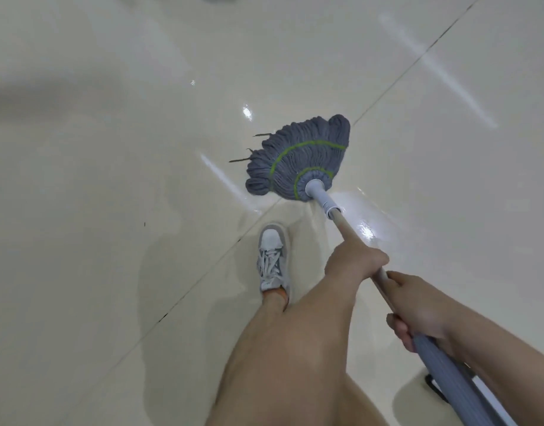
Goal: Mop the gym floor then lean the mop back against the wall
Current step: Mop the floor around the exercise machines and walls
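Note:
A grey string mop head (298, 155) with green stitched bands lies spread flat on the glossy cream tile floor (110, 179). Its pale handle (338, 215) runs down to the lower right and ends in a grey grip. My left hand (355, 258) is closed around the handle lower down the shaft, forefinger stretched along it. My right hand (418, 305) grips the handle higher up, just above the grey grip section. Wet sheen shows on the tile right of the mop head.
My left foot in a grey-white sneaker (273, 256) stands on the tile just behind the mop head. A dark grout line (396, 78) crosses diagonally. A small dark object (433, 385) sits at the lower right, partly hidden by my arm.

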`<action>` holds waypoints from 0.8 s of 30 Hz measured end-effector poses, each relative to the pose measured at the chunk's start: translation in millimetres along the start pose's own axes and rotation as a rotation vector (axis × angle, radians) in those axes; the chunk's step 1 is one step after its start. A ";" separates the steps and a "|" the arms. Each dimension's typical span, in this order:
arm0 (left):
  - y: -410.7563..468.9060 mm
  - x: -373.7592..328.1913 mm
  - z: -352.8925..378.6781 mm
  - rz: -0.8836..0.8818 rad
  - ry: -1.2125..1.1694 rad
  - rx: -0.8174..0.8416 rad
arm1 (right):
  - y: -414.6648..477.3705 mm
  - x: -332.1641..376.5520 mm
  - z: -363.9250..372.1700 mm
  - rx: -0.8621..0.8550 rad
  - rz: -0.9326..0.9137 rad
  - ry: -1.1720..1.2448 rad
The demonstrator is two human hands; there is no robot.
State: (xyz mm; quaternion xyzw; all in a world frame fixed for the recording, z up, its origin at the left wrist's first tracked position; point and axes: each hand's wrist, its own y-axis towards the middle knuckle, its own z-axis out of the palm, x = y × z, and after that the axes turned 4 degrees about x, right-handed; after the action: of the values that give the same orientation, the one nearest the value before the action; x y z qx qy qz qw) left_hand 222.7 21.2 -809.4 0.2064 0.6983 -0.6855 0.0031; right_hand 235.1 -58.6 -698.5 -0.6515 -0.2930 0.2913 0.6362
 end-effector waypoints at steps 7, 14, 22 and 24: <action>-3.4 16.4 -35.4 -0.002 -0.037 -0.181 | 3.9 33.8 30.5 0.035 -0.085 -0.244; -16.8 100.4 -113.8 -0.022 -0.063 -0.300 | 10.8 72.8 132.6 0.116 -0.116 -0.218; -31.2 230.7 -212.7 -0.122 -0.129 -0.446 | 40.9 119.3 277.2 0.135 -0.246 -0.716; -34.9 259.4 -226.6 -0.160 -0.205 -0.488 | 42.8 130.9 302.4 0.161 -0.230 -0.914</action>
State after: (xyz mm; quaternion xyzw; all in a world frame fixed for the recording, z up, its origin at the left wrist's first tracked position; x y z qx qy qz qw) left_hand 38.3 312.9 -836.9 0.0731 0.8528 -0.5125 0.0692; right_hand 94.2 238.2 -748.5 -0.3685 -0.5897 0.4974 0.5186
